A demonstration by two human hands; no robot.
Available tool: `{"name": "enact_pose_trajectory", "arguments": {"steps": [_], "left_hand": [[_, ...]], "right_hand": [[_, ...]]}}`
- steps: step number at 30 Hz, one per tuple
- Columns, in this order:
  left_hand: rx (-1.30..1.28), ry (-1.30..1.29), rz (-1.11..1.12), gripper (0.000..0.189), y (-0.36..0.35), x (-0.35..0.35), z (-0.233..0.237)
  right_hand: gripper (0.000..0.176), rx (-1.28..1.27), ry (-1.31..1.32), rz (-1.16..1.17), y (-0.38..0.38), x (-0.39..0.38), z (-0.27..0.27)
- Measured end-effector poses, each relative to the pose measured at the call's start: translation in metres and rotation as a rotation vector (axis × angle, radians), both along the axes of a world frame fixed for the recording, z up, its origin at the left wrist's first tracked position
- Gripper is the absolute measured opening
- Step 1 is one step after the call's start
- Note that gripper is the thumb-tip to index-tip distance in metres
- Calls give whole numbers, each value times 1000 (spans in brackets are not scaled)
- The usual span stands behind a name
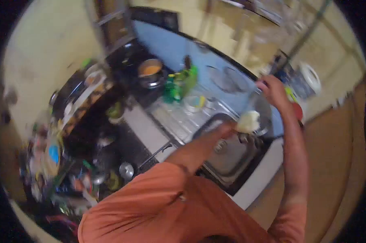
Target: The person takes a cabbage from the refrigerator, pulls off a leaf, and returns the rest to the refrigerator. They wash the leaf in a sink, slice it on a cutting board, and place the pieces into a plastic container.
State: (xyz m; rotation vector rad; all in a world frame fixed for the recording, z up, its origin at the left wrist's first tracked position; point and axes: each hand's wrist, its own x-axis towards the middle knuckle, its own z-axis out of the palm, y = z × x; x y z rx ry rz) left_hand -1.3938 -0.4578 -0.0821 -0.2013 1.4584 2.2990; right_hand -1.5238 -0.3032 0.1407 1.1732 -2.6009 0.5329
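Observation:
My left hand (226,130) is over the sink (225,160), closed against a pale yellowish piece (248,122) that sticks out beyond the fingers. Motion blur hides what this piece is. Farther up and to the right, my right hand (273,92) has its fingers curled round something thin near the blue wall panel (215,73); I cannot make out what it is. Below and left of the right hand, a round metal vessel (260,111) is partly visible behind the pale piece.
Green bottles (179,84) and a small white tub (194,103) stand by the ribbed drainboard (174,121). A pot with orange contents (150,68) sits on the stove at the back left. Cluttered dishes (104,178) lie at the left. A white container (309,79) is at the right.

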Motion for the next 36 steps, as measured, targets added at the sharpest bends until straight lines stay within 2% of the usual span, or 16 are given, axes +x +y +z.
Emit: {"name": "enact_pose_trajectory", "arguments": {"steps": [1, 3, 11, 13, 15, 17, 18, 20, 21, 23, 25, 29, 31, 33, 35, 36], "left_hand": [[-698, 655, -87, 19, 1, -33, -81], [-1212, 846, -214, 19, -10, -14, -13], [-1387, 827, -329, 29, -29, -2, 59], [-1440, 829, -375, 30, -39, -12, 43], [-1491, 830, -406, 32, -45, -18, 45], [-1504, 713, -562, 39, -48, -14, 60], [-1389, 663, -660, 45, -51, -18, 63], [-1385, 624, -706, 49, -49, -21, 64], [-1388, 605, -737, 54, -47, -26, 66], [-1292, 602, -768, 60, -50, -33, 71], [-1288, 446, -969, 66, -46, -30, 101], [-1303, 225, -1002, 62, -70, -34, 109], [-747, -205, -798, 59, -97, -28, 102], [-595, -187, -601, 58, -129, -12, 101], [58, -211, -411, 47, -160, -7, 73], [113, -146, -373, 43, -160, -1, 62]], "right_hand": [[32, -14, -46, -75, -4, 10, 4], [32, -37, 31, -127, -4, 13, 0], [33, -295, 7, -314, -14, 20, -26], [38, -946, -179, -393, -11, 34, -49], [62, -754, 163, -301, -10, 65, -91], [81, -497, 116, -162, -13, 90, -123], [81, -501, 106, -156, -17, 94, -132], [95, 3, 86, 11, -18, 104, -152], [95, 0, 85, 10, -18, 102, -152], [86, 275, -217, 50, -19, 94, -149], [79, 209, -421, 111, -18, 87, -157], [59, 2, -774, 206, -16, 78, -191], [54, -70, -880, 221, -12, 91, -176], [50, -205, -984, 222, -9, 89, -182], [51, -316, -1070, 226, -7, 89, -191], [52, -417, -1164, 229, -7, 89, -194]]}}
